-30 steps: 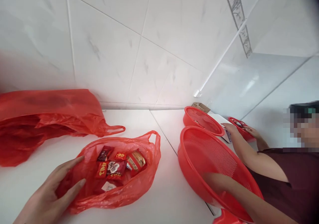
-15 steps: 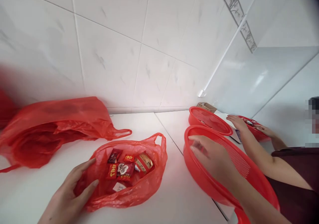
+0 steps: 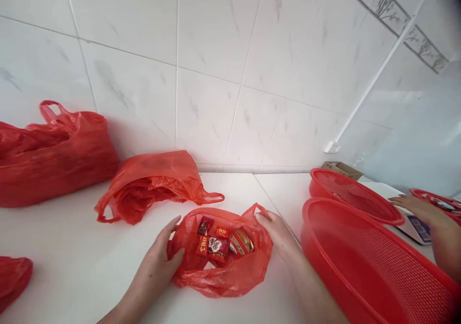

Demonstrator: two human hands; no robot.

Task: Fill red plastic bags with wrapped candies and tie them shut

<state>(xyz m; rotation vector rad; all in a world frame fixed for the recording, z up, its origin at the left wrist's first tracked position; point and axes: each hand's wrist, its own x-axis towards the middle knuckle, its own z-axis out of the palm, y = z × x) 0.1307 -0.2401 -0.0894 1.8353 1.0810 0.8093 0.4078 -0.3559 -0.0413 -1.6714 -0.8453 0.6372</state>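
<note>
A red plastic bag (image 3: 245, 278) sits open on the white table in front of me. Several small wrapped snacks (image 3: 218, 247) in red, dark and gold packaging lie inside it. My left hand (image 3: 158, 256) grips the left side of the bag, thumb on its rim and fingers round the outside. At the right handle, my right hand (image 3: 279, 232) has its fingers closed on the plastic. To the right of that forearm stands a large red basket (image 3: 345, 252) with a perforated wall.
Behind my bag lies a crumpled red bag (image 3: 158, 175), with a fuller red bag (image 3: 61, 165) farther left. A second red basket (image 3: 355, 194), a cardboard box (image 3: 342, 169) and a scale (image 3: 414, 228) are at right. Another person's hand (image 3: 414, 206) reaches in there.
My right hand has left the large basket and taken hold of the bag's right handle. My left hand stays at the bag's left side. The view has turned left.
</note>
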